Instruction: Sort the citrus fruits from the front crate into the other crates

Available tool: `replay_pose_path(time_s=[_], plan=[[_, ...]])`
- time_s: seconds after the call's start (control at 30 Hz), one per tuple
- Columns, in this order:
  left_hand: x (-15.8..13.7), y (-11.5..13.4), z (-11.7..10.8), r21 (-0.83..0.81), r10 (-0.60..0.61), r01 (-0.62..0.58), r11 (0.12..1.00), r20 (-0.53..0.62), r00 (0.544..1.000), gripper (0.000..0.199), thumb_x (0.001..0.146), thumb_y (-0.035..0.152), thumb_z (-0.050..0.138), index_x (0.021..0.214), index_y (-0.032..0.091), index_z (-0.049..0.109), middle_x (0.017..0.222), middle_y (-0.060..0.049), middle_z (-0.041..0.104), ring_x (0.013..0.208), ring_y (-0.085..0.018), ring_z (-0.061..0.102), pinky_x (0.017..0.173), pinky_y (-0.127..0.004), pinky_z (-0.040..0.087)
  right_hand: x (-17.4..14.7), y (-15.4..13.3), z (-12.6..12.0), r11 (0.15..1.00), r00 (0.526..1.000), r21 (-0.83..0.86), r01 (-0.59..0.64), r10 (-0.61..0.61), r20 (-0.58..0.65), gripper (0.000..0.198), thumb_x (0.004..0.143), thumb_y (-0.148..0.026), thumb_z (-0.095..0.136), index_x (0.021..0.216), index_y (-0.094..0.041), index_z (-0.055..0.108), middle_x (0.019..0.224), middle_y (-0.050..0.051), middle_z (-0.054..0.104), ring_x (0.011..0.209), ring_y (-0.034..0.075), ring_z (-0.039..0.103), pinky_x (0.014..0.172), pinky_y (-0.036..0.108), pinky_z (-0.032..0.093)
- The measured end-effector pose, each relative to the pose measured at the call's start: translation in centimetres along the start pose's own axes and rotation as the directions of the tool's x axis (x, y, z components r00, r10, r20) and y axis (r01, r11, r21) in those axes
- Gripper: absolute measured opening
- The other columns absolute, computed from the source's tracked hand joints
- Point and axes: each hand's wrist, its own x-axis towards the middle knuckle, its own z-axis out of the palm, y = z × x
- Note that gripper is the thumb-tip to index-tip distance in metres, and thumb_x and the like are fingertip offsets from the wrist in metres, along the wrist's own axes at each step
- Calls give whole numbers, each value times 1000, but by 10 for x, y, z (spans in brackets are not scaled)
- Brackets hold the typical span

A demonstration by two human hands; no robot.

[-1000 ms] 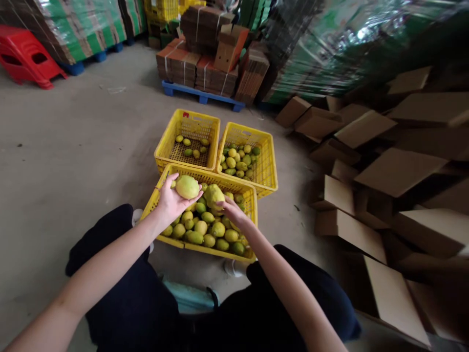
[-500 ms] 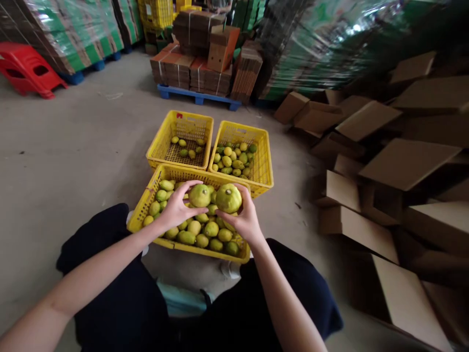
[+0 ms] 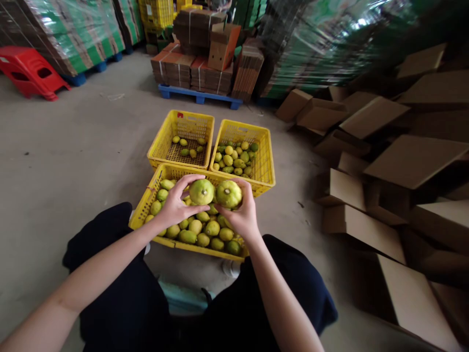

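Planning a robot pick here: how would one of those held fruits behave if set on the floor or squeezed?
The fruit in the left hand looks round, so it would probably roll. Its bumpy rind suggests decent grip. It fills the palm, so likely firm and fairly heavy.

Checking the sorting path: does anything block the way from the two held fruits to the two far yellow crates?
Nothing visible does. The left hand and right hand hold yellow-green round fruits over the near crate; both far yellow plastic crates are open-topped.

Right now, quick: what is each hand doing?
Left hand: closed around a yellow-green fruit, held above the near crate.
Right hand: closed around a second fruit, right beside the first.
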Motion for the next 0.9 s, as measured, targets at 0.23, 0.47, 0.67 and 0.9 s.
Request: replay_pose_path(time_s=[0.23, 0.47, 0.67, 0.9], plan=[[3, -2, -7, 69, 71, -77, 995, 73, 995, 65, 43, 0, 89, 102, 22, 73, 120, -7, 67, 116, -23, 61, 94, -24, 51, 3, 0, 4, 996, 999, 81, -41, 43, -14, 59, 59, -25, 80, 110, -26, 49, 107, 3, 62, 100, 24, 61, 93, 43, 51], [15, -14, -17, -88, -291, 309, 947, 174, 941, 48, 72, 61, 71, 81, 14, 68, 65, -7, 66, 52, -16, 58, 39, -22, 38, 0, -7, 12, 712, 855, 475, -517, 408, 320, 48, 76, -52, 64, 114, -26, 52, 104, 6, 69, 83, 25, 67, 52, 32, 51], [23, -15, -17, -232, -427, 470, 852, 212, 879, 52, 82, 64, 56, 76, 13, 65, 53, -6, 61, 37, -11, 49, 33, -21, 33, 5, -6, 18, 553, 760, 521, -650, 468, 451, 51, 79, -68, 48, 98, -22, 57, 79, 8, 67, 59, 22, 62, 36, 29, 37], [28, -19, -17, -223, -487, 528, 820, 215, 847, 60, 86, 68, 47, 79, 11, 66, 51, -7, 61, 32, -9, 42, 33, -21, 32, 7, -4, 15, 336, 664, 592, -732, 544, 513, 45, 78, -63, 51, 88, -20, 57, 69, 5, 65, 41, 13, 46, 31, 23, 23]])
